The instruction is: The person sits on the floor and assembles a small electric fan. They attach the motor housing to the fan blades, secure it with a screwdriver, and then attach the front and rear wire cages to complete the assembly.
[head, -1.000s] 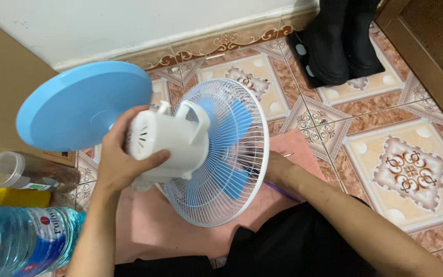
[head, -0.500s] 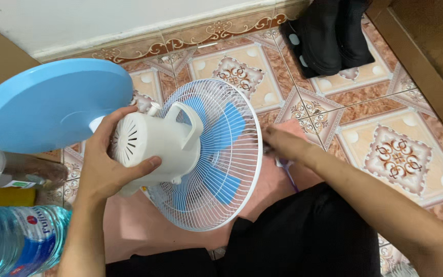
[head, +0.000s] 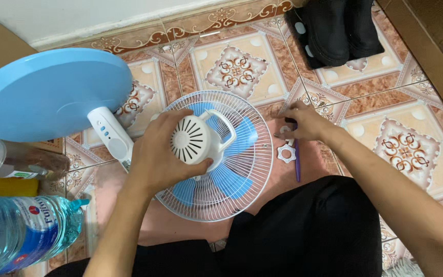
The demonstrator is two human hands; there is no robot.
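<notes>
So I've got my left hand (head: 157, 156) wrapped around the white motor housing (head: 193, 139) of the fan, grip closed on it, thumb on the near side and fingers curled over the left of it. The fan lies face down on the tiled floor (head: 385, 87), with the white wire grille (head: 242, 169) and the blue blades (head: 221, 179) showing through under the housing. The blue round base (head: 47, 92) sticks up at the left, joined by the white neck (head: 109, 134) with its little buttons. My right hand (head: 303, 122) is out to the right of the grille, fingers bent down onto some small white parts on the floor; I can't tell whether that grip has actually closed on anything. Just near of it sits a white gear-shaped ring nut (head: 286, 152), and a purple screwdriver (head: 297, 161) lies right beside that. Clutter-wise: a big clear water bottle (head: 21, 231) crowds the near left, a clear jar (head: 6, 159) and something yellow (head: 1, 185) sit just beyond it, and a black bag (head: 334, 28) sits far right by the wall. My knees in black trousers (head: 308, 231) hem in the near side.
</notes>
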